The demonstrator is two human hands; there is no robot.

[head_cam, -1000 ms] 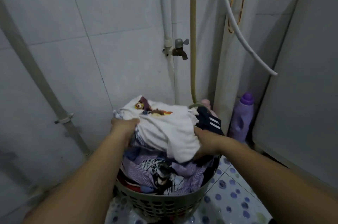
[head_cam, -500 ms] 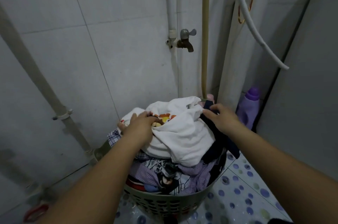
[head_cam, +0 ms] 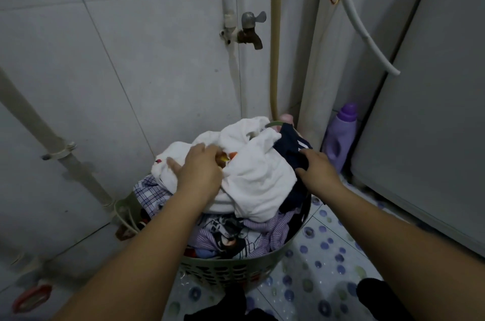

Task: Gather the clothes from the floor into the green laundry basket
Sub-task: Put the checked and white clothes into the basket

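Heaped well above the rim, the green laundry basket [head_cam: 231, 269] on the dotted floor tiles [head_cam: 322, 263], tucked into the corner below the wall tap [head_cam: 250, 29] and beside the purple detergent bottle [head_cam: 339, 134]. Pressed flat on the white garment [head_cam: 257, 181] at the top of the pile, the left hand [head_cam: 198, 171], fingers spread and holding nothing. Laid on the dark navy garment [head_cam: 291, 153] at the far right edge, the right hand [head_cam: 316, 171], fingers hidden in the fabric, so no telling whether gripping or merely pushing. Draped partly over the rim on the right, that navy piece; likely to slide out onto the tiles once released, with little beneath to hold it. Crowned and loose, the white bundle; liable to roll toward the wall or the near side if pressed off-centre. Light plastic, top-heavy load: tipping possible under a hard downward shove at one edge. Dark fabric [head_cam: 378, 299] low at the near right, hard to identify, possibly one more item left on the floor and easy to overlook. Wet-looking tiles near the tap; dropped clothes apt to get damp.
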